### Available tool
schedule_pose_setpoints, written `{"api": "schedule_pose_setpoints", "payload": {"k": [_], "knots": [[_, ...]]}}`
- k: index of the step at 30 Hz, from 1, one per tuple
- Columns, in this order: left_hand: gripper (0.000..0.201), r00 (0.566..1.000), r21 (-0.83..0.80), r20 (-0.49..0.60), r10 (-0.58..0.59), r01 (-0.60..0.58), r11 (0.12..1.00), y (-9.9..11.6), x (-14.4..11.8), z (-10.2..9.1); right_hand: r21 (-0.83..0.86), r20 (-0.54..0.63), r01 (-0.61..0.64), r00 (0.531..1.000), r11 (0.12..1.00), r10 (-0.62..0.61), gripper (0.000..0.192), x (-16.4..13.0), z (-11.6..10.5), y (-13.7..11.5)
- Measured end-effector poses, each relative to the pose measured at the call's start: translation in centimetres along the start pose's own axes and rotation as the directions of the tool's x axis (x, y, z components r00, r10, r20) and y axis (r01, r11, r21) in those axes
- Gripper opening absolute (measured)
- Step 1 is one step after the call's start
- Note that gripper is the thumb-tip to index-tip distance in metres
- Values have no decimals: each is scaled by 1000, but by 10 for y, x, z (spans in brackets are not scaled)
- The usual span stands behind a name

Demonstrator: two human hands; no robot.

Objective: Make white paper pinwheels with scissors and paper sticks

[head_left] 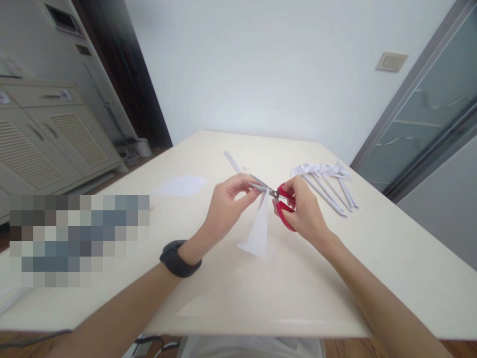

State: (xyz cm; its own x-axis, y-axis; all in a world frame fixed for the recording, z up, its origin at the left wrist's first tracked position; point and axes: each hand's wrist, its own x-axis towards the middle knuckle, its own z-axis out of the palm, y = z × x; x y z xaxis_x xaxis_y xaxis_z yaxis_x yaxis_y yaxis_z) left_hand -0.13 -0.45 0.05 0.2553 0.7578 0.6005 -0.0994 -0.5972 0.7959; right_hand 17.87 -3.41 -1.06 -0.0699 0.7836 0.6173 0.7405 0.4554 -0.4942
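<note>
My right hand (308,211) is closed around the red handles of a pair of scissors (286,217), whose blades point left and stand apart. A folded piece of white paper (258,232) runs up between the blades and hangs down in a flared shape above the table. My left hand (228,200) pinches the top of this paper with thumb and fingers, close to the blade tips. The exact grip is partly hidden behind the fingers. A dark wristband (179,259) is on my left wrist.
Several rolled paper sticks with crumpled paper tops (328,181) lie right of my hands on the white table (320,298). A flat white paper sheet (182,186) lies to the left. A thin paper stick (231,161) lies beyond my left hand. Something at far left is pixelated.
</note>
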Motion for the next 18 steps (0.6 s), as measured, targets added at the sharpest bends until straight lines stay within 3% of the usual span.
{"api": "schedule_pose_setpoints", "payload": {"k": [5, 18], "knots": [[6, 995, 88, -21, 97, -95, 992, 4, -1, 1, 28, -10, 50, 999, 998, -50, 31, 0, -1, -1], [11, 992, 111, -22, 128, -125, 986, 8, -6, 4, 59, -25, 78, 997, 995, -77, 38, -4, -1, -4]]}}
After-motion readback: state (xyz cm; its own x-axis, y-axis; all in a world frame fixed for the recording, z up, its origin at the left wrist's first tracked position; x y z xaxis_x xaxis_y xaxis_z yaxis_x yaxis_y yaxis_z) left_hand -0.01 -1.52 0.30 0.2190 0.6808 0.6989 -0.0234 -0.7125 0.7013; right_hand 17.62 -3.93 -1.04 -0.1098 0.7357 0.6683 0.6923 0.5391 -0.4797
